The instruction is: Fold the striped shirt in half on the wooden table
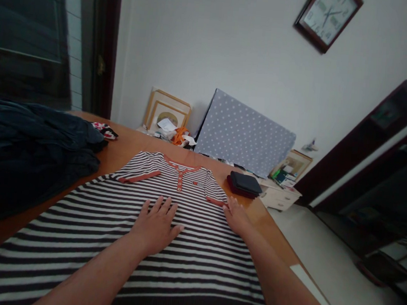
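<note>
Our left hand open, flat on a striped T-shirt, our right hand open at its sleeve cuff, nothing grasped

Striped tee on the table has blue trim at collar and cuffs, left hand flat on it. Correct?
Wrong colour: the head view shows the trim of the striped tee is orange, not blue. The left hand is flat on it.

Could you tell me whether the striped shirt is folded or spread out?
Spread out: the striped shirt lies flat, both sleeves out, the left hand resting on it.
</note>
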A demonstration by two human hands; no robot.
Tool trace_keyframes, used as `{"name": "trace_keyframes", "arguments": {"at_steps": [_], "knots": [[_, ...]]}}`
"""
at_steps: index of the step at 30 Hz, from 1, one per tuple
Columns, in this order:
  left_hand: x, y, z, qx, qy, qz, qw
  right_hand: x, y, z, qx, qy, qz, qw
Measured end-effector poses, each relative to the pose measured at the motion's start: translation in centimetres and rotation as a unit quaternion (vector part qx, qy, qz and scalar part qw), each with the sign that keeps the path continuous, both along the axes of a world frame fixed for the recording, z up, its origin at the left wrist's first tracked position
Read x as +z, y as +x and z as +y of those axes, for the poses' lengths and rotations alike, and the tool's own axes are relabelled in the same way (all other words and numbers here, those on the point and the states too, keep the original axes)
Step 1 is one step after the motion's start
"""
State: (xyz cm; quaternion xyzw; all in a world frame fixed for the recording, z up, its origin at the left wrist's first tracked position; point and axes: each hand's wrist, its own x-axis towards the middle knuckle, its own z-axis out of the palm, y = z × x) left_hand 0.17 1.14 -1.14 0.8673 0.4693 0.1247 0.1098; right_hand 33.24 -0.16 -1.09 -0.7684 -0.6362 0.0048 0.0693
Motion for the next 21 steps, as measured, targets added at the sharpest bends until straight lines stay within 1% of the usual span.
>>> {"name": "trace_keyframes", "arguments": {"at_steps": [2, 5, 7, 9, 12, 16, 19, 21], "knots": [[-0.3, 0.0, 0.1, 0.000, 0.002, -0.005, 1.000, 0.1, -1.1, -0.6, 0.020, 0.014, -0.003, 1.000], [-0.5, 0.0, 0.3, -0.001, 0.003, -0.006, 1.000, 0.4, -3.0, -1.6, 0.073, -0.028, 0.009, 0.997], [-0.4, 0.0, 0.2, -0.001, 0.003, -0.002, 1.000, 0.6, -4.4, -2.5, 0.069, -0.033, 0.017, 0.997], [-0.3, -0.1, 0.1, -0.001, 0.001, 0.002, 1.000, 1.0, -6.0, -4.0, 0.061, -0.014, 0.032, 0.998], [-0.2, -0.1, 0.0, 0.001, 0.001, 0.003, 1.000, 1.8, -8.8, -7.4, 0.078, -0.011, 0.069, 0.995], [-0.3, -0.2, 0.1, 0.002, 0.006, 0.002, 1.000, 2.6, -12.1, -13.1, 0.088, -0.026, 0.089, 0.992], [-0.4, -0.3, 0.3, -0.002, 0.006, 0.002, 1.000, 2.6, -13.4, -16.2, 0.066, -0.040, 0.078, 0.994], [-0.4, -0.3, 0.5, -0.002, 0.008, 0.005, 1.000, 2.3, -13.6, -17.2, 0.048, -0.046, 0.071, 0.995]]}}
